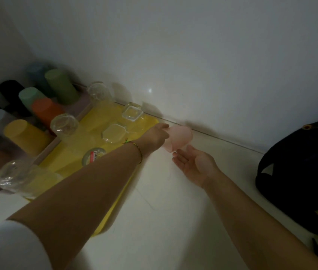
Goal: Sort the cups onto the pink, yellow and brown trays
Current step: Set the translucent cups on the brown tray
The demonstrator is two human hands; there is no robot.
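One outstretched left hand (pixel 155 136) apparently grips cup (pixel 180 139).

sleeve (pixel 12 248): plain white, only covers the upper left arm
bracelet (pixel 137 151): thin braided thread, greenish with tiny red and yellow bits, sits right behind the left hand (pixel 156 135)
right forearm (pixel 251 207): bare as far as you can see

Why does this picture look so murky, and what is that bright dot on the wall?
Head view: dim light dulls the colours. Head view: the coloured cups at the left are blurred, while the pink cup in the left hand is clearer. Head view: the dot is a small glare on the wall.
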